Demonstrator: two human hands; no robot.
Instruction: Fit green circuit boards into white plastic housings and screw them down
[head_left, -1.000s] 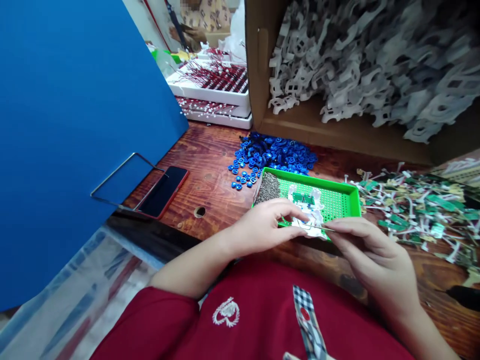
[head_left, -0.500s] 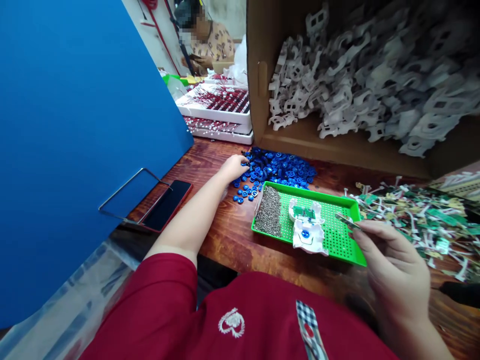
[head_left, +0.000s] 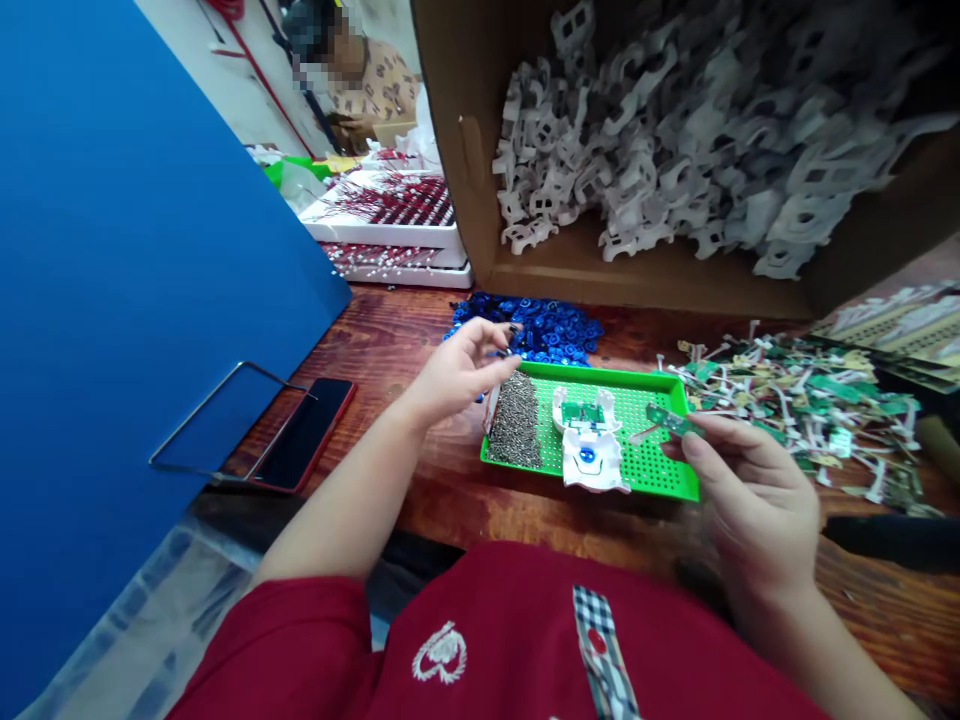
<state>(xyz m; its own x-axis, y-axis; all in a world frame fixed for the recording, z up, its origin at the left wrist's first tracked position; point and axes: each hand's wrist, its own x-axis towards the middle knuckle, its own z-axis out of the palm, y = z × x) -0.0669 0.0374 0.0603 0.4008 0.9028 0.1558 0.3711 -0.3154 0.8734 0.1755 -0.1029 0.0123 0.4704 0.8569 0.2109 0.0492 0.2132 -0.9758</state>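
My left hand (head_left: 466, 372) is over the left end of the green tray, its fingers closed around a small black part (head_left: 508, 347) that is mostly hidden. Just behind it lies a heap of blue plastic parts (head_left: 559, 328). My right hand (head_left: 750, 490) pinches a small green circuit board (head_left: 669, 420) above the tray's right side. In the green perforated tray (head_left: 651, 480) sit two white plastic shells. The rear shell (head_left: 606, 400) carries a green board, and the front shell (head_left: 604, 475) has a blue piece in it. Many small screws (head_left: 516, 425) fill the tray's left end.
A cardboard box (head_left: 459, 150) full of white plastic parts stands behind the tray. Circuit boards with white wires (head_left: 832, 395) are heaped at right. At left are a phone (head_left: 304, 435), a metal wire stand (head_left: 199, 405) and a blue panel (head_left: 150, 200). Another person (head_left: 375, 85) sits beyond.
My left hand has come away from the blue heap toward the tray, carrying a small black part. My right hand has turned the circuit board so its green face shows. The view has shifted.
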